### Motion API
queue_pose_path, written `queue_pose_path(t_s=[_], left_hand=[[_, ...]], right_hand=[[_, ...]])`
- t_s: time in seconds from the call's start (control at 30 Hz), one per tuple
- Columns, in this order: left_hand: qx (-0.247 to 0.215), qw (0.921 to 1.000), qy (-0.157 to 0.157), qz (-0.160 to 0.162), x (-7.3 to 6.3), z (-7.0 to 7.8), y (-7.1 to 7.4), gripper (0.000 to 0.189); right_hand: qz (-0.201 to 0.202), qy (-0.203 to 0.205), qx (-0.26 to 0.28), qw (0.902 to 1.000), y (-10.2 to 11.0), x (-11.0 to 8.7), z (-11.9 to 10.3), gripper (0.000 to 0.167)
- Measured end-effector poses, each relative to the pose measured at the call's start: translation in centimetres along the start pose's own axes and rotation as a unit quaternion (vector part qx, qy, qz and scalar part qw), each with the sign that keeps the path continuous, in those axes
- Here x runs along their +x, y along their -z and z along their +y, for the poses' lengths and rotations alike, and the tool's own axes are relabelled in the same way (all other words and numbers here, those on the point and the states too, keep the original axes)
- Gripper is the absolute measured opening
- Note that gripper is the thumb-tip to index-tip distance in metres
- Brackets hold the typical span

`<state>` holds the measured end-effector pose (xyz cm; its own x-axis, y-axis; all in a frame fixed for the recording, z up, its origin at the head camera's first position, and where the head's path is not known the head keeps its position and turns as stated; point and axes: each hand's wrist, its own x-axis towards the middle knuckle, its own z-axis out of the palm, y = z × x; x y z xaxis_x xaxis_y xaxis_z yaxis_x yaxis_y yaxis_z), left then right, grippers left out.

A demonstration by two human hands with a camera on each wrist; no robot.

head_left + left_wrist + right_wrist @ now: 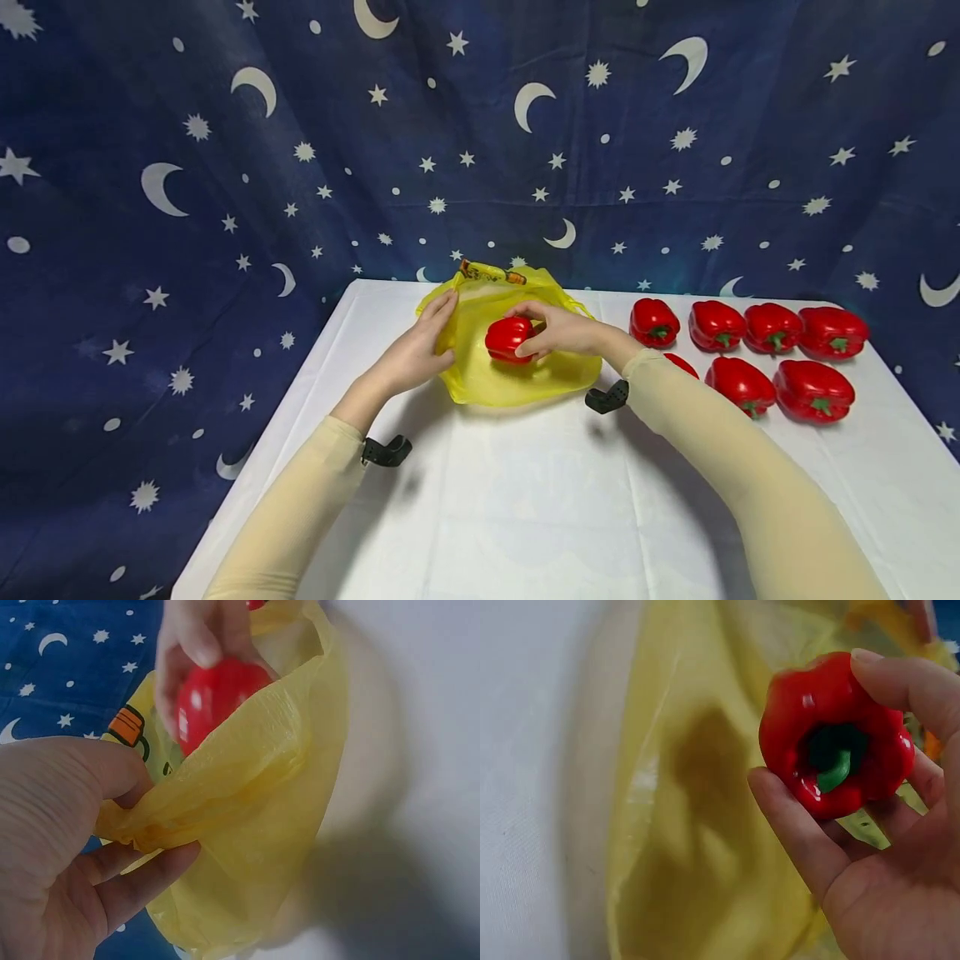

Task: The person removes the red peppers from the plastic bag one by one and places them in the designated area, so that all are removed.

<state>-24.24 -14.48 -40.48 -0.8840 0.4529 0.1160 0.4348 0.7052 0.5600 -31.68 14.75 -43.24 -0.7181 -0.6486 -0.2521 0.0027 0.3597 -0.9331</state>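
Note:
A red bell pepper [508,339] with a green stem is held in my right hand [558,327], gripped between thumb and fingers. In the right wrist view the stem end of the pepper [836,742] faces the camera. It is at the mouth of a thin yellow plastic bag [480,387], which lies spread on the table. My left hand [420,346] is at the bag's left side. Seen from the left wrist, that hand [82,817] pinches the bag's edge [172,814] between thumb and fingers, and the bag's near side partly covers the pepper.
More red bell peppers [813,392] stand in two rows on the right of the white-covered table [525,500]. One front-row pepper [681,364] is partly hidden by my right forearm. A dark blue curtain [480,125] with moons and stars hangs behind the table.

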Motion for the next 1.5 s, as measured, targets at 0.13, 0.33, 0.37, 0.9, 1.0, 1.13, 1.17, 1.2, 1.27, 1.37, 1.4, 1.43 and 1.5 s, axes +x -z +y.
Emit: queue_pose_path(t_s=[0.13, 0.33, 0.37, 0.9, 1.0, 1.13, 1.17, 1.2, 1.27, 1.37, 1.4, 1.43, 1.5], left_hand=[[0.004, 1.0, 0.002, 0.001, -0.2, -0.4, -0.1, 0.089], [0.001, 1.0, 0.0, 0.003, -0.5, -0.7, -0.2, 0.09], [0.001, 1.0, -0.001, 0.002, -0.4, -0.7, -0.2, 0.09], [-0.008, 0.9999, -0.015, 0.003, -0.6, -0.9, -0.3, 0.09], [-0.011, 0.9999, -0.012, 0.0, -0.6, -1.0, -0.3, 0.091], [-0.01, 0.9999, -0.011, -0.002, -0.6, -0.9, -0.3, 0.091], [-0.009, 0.9999, -0.013, -0.002, -0.6, -0.9, -0.3, 0.091], [-0.009, 0.9998, -0.015, -0.002, -0.6, -0.9, -0.3, 0.09], [-0.011, 0.9997, -0.019, 0.0, -0.6, -0.9, -0.2, 0.09], [-0.013, 0.9996, -0.025, 0.002, -0.6, -0.9, -0.2, 0.09], [-0.013, 0.9996, -0.025, 0.002, -0.6, -0.8, -0.3, 0.09], [-0.014, 0.9996, -0.026, 0.002, -0.6, -0.9, -0.3, 0.09], [-0.013, 0.9996, -0.025, 0.0, -0.6, -0.9, -0.3, 0.09]], right_hand=[[-0.013, 0.014, 0.024, 0.9995, 0.3, -1.7, -1.0, 0.072], [-0.014, 0.024, 0.033, 0.9991, 1.2, -4.7, -2.0, 0.073], [-0.013, 0.025, 0.035, 0.999, 1.3, -5.1, -2.1, 0.074], [0.111, -0.013, -0.03, 0.9933, 6.8, -15.9, -0.5, 0.08], [0.147, -0.024, -0.033, 0.9884, 7.9, -18.9, 0.3, 0.081], [0.192, -0.026, -0.026, 0.9807, 9.8, -23.0, 2.1, 0.077], [0.203, -0.026, -0.02, 0.9787, 10.2, -24.0, 2.6, 0.074], [0.213, -0.023, -0.013, 0.9768, 10.7, -24.9, 3.2, 0.071], [0.232, -0.013, 0.007, 0.9725, 11.6, -26.7, 4.3, 0.063], [0.267, 0.009, 0.055, 0.9621, 12.9, -29.2, 6.0, 0.058], [0.28, 0.016, 0.073, 0.9571, 13.3, -30.0, 6.7, 0.057], [0.292, 0.024, 0.092, 0.9517, 13.7, -30.7, 7.3, 0.057], [0.322, 0.03, 0.116, 0.9391, 14.4, -32.2, 8.7, 0.056]])
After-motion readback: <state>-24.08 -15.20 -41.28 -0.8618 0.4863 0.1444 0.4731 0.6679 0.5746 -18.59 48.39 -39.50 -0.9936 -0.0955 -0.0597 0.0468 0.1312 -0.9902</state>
